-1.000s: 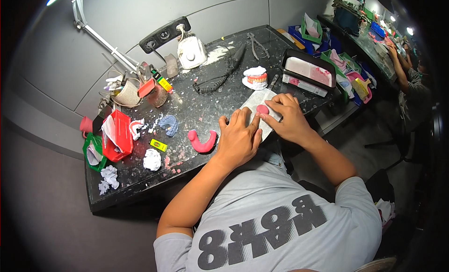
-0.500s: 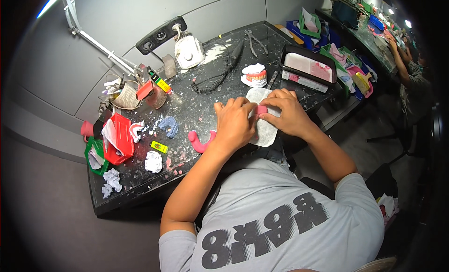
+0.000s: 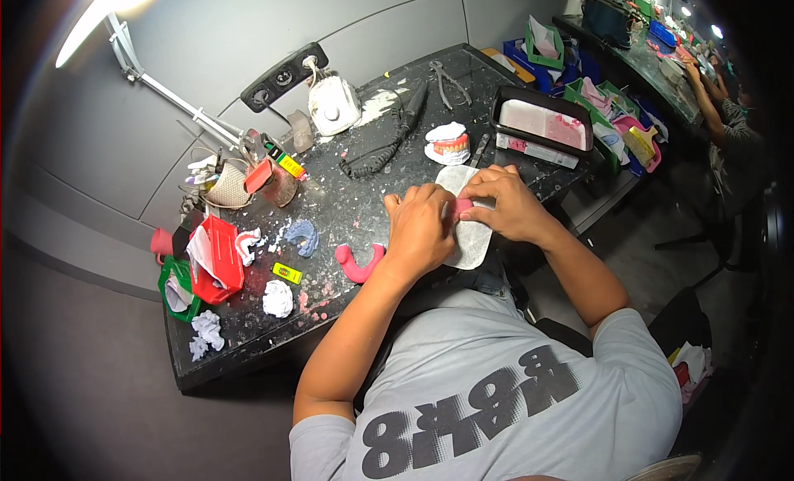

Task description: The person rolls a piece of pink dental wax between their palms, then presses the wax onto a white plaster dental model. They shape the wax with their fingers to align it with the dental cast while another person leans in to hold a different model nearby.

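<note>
Pink lump (image 3: 461,207) over pad (image 3: 471,248), cast (image 3: 447,144) at its 12 o'clock. Right hand (image 3: 506,205) pinches it; left hand (image 3: 422,230), I can't tell. Probably light, soft, tacky; I'd take its edges.

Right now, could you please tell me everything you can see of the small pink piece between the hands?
The small pink piece looks smooth, perhaps wax or dough. The right hand pinches it and the left hand touches it, hiding much of its outline. It is over the white pad; whether they touch cannot be told.
</note>
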{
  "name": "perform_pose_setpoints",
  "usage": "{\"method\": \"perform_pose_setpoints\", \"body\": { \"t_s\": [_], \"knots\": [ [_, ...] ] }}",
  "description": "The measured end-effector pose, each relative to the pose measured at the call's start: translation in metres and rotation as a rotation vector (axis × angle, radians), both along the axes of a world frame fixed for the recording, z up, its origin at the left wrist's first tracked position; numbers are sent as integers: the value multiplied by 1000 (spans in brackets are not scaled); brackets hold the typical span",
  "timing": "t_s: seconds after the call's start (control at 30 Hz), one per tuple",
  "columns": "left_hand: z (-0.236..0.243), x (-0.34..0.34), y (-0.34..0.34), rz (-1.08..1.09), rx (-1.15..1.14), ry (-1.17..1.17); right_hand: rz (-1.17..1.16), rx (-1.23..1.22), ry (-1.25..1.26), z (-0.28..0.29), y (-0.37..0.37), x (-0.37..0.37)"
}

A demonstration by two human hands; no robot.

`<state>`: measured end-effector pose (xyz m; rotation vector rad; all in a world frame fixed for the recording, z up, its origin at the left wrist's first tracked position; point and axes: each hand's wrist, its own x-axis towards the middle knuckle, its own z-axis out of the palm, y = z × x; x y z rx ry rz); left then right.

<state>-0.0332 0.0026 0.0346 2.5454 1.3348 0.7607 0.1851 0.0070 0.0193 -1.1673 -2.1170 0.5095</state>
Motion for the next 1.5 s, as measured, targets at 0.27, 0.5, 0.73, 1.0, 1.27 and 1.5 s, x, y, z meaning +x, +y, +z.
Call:
{"method": "perform_pose_setpoints", "body": {
  "t_s": [0.27,0.5,0.73,1.0,1.27,1.5],
  "knots": [
    [6,0,-2,-32,26,51,101,-7,-85,8,8,7],
    [-9,1,1,-52,131,7,90,-11,-81,12,3,4],
    [-8,4,0,-80,202,4,96,34,-32,11,2,1],
    [-12,1,0,-44,142,-50,89,54,-44,9,1,4],
    [-6,-1,-2,-11,46,-95,75,-50,-44,19,8,3],
    [-3,0,-1,4,11,-64,100,-126,38,16,15,3]
  ]
}}
